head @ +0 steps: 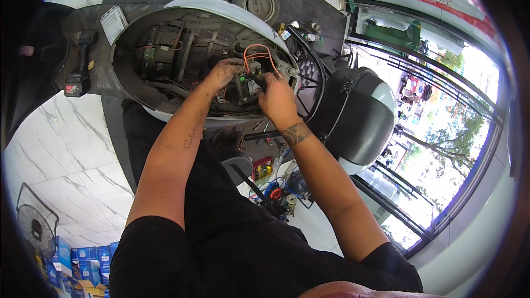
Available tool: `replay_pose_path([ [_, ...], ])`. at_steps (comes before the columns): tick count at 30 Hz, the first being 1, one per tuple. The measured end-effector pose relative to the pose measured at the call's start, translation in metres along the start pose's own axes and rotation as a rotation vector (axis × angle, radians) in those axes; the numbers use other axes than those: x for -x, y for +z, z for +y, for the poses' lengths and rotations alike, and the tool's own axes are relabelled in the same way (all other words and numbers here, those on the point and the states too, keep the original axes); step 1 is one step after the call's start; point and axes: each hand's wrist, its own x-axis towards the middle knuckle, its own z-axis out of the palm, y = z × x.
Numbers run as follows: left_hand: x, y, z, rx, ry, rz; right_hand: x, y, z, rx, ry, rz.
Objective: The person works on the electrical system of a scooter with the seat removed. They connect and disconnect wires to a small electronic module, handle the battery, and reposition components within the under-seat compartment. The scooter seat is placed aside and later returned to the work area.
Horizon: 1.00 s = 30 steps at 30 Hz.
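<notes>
In front of me is the open under-seat bay of a scooter [198,45], dusty inside, with a white body rim. A small boxed electrical unit [248,87] with a grey label and a green dot stands tilted at the bay's right end. My left hand [223,75], its fingers dirty, holds the unit's left upper edge. My right hand [278,98] is at the unit's right side, its fingers pinched on a small dark part [260,82] too hidden to name. Orange wires [269,47] loop up from the unit and run down behind my right hand.
A cordless drill [80,60] and a finned metal box [114,24] lie on the scooter's left part. At the right are a black rail [308,43] and a black top case [356,116]. Tools and hoses [273,190] lie below. Blue boxes [89,265] stand at lower left.
</notes>
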Motion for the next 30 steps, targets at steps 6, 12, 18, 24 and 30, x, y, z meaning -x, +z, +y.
replay_pose_path([
  [6,0.003,0.001,0.005,-0.139,0.199,-0.078,-0.009,-0.002,-0.004,0.181,0.227,-0.300],
  [12,0.009,0.021,0.023,-0.242,0.053,0.125,-0.006,0.005,0.005,0.311,-0.175,-0.106],
  [18,0.007,0.027,0.002,-0.238,0.123,0.193,-0.020,0.019,0.011,-0.052,0.457,-0.367],
  [24,0.018,0.038,-0.021,-0.141,0.204,0.300,-0.021,0.017,0.005,0.198,0.190,-0.390],
  [30,0.034,0.041,-0.009,-0.189,0.082,0.219,-0.017,0.015,0.011,0.546,-0.220,-0.374],
])
